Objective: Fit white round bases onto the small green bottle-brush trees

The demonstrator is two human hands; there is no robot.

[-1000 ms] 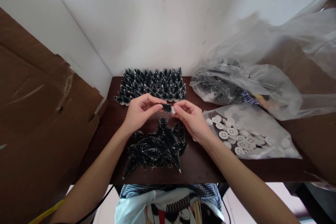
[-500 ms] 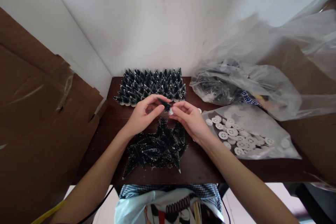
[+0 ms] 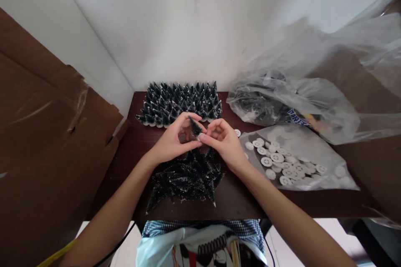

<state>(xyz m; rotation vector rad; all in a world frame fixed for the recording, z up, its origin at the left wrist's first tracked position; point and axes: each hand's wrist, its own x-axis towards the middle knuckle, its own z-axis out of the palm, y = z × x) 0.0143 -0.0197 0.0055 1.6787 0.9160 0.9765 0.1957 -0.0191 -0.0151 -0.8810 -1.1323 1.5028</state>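
Note:
A small dark green frosted toy tree [image 3: 194, 127] on a white round base is held between both hands above the dark table [image 3: 125, 162]. My left hand [image 3: 173, 142] pinches it from the left and below, and my right hand [image 3: 224, 142] pinches its base from the right. The tree points up and away, tilted left. Under the hands lies a loose pile of trees [image 3: 188, 177] without bases. Behind the hands, several finished trees [image 3: 181, 102] stand upright in rows by the wall.
A clear bag of white round bases [image 3: 291, 160] lies right of my hands, with one loose base [image 3: 238, 132] beside it. A larger plastic bag of dark trees [image 3: 282, 100] sits behind it. Brown cardboard [image 3: 46, 133] stands at the left.
The tree lay sideways between my fingertips; now it is turned upright, tip pointing up and left. Both hands have drawn slightly nearer together and lower.

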